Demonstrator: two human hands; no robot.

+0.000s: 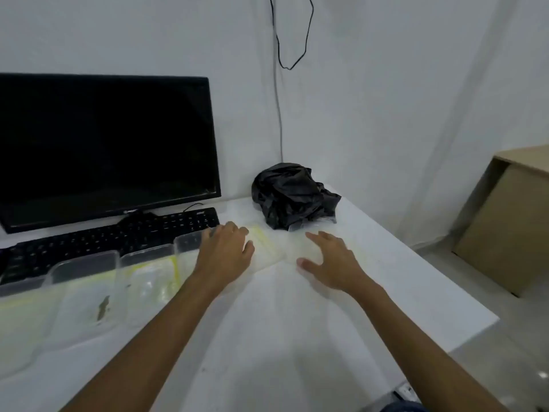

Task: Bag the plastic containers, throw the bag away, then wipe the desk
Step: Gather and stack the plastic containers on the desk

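Both arms reaching over white desk (371,307): left hand (224,251) and right hand (329,263) spread wide, flanking clear container (273,248), contact unclear. More containers (118,281) sitting left; black bag (292,194) crumpled behind, keyboard (113,236) beyond.

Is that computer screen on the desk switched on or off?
Off, or at least dark: the screen is black all over, with no picture or glow showing.

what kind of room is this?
Probably an office or study corner: a dark monitor and black keyboard on a white desk set against bare walls. Used plastic containers suggest someone ate here.
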